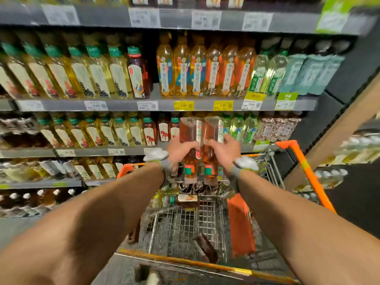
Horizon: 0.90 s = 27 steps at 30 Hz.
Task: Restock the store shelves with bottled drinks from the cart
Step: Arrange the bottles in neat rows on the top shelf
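Observation:
My left hand [181, 150] grips an amber tea bottle [189, 130], and my right hand [223, 149] grips a second amber tea bottle [212, 128] right beside it. Both bottles point bottom-first toward the third shelf [102, 151], their green-banded necks hanging toward me. They hover in front of a spot between dark red tea bottles [162, 130] and green-label bottles [238, 126]. Below my hands stands the wire cart [181, 223] with orange trim, and several bottles [185, 199] lie at its far end.
Rows of yellow tea bottles [82, 77] and orange-label bottles [205, 73] fill the shelf above. The cart's orange handle [308, 173] rises at the right. A dark wall panel and a wooden edge [349, 128] close off the right side. Lower shelves hold more bottles [30, 200].

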Motion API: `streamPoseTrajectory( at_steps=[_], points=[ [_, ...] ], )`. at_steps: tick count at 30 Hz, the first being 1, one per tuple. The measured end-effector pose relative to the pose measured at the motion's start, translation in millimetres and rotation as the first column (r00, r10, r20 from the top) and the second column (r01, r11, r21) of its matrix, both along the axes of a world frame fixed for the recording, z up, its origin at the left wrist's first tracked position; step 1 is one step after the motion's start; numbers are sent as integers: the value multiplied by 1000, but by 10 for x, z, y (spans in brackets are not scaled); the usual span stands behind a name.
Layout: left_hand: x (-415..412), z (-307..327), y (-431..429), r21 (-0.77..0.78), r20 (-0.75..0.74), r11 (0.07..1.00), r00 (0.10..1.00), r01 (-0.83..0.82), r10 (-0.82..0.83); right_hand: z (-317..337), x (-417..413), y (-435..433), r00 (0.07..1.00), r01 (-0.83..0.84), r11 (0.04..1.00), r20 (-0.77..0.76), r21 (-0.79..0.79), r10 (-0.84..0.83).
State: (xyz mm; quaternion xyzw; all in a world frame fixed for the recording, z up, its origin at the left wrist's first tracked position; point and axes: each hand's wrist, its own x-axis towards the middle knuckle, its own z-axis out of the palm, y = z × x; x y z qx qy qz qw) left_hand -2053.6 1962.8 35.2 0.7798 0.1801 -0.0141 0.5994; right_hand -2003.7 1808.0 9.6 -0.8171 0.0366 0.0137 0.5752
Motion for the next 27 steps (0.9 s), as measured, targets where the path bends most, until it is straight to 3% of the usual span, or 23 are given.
streamPoseTrajectory(
  at_steps=[4, 7, 11, 17, 22, 27],
  points=[
    [-62, 597, -73, 152, 98, 986, 994, -66, 52, 585, -11, -185, 977, -46, 998, 204, -47, 55],
    [-119, 1109, -42, 236, 173, 972, 985, -19, -23, 1051, -55, -195, 943, -65, 995, 321, -76, 86],
    [-167, 1659, 148, 246, 258, 969, 962, 19, -84, 1592, -88, -84, 893, -77, 993, 437, -85, 106],
    [-308, 2017, 396, -152, 349, 957, 920, 245, -180, 2100, -153, 239, 850, -64, 998, 523, -26, 68],
    [-335, 2368, 648, -251, 366, 964, 930, 90, 8, 2327, -178, 591, 851, -75, 996, 525, 48, 39],
    [-329, 2633, 984, -620, 390, 756, 918, 208, 67, 2617, -201, 904, 905, -211, 913, 422, 349, 48]
  ],
)
